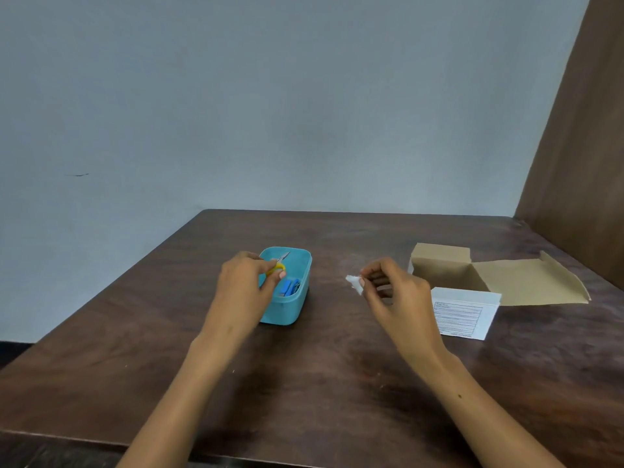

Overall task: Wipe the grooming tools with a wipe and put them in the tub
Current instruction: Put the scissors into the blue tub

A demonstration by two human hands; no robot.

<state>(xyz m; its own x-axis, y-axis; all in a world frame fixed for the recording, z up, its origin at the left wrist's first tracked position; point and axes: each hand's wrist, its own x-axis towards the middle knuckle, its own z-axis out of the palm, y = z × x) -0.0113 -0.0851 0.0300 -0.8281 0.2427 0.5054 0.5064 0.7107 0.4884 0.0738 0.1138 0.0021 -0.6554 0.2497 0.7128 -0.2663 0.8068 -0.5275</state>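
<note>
- Two bare hands reach out over the dark wooden table [304, 383], and we take them from left to right
- Our left hand [241, 292] hovers at the near left rim of the teal tub [297, 310], fingers curled in a pinch
- Between those fingertips sits the yellow handle of a small pair of scissors [279, 265]; the grip is closed on the handle loops
- From the pinch the metal blades point up and away to the right, over the open tub and toward its far wall; we cannot tell whether the tips touch the tub's floor
- Inside the tub, below and just right of our left fingers, lies a blue grooming tool [288, 287] against the near right wall; we cannot make out exactly what kind it is
- The tub stands upright on the table, left of centre, between our two hands
- Our right hand [393, 292] is raised over the table to the right of the tub, well apart from it
- Its thumb and fingers are closed on a small crumpled white wipe [354, 284], which sticks out to the left of the fingertips, toward the tub
- Farther right, just beyond our right hand, an open cardboard box [456, 288] rests on the table, flaps spread, a white printed label on its near face
</note>
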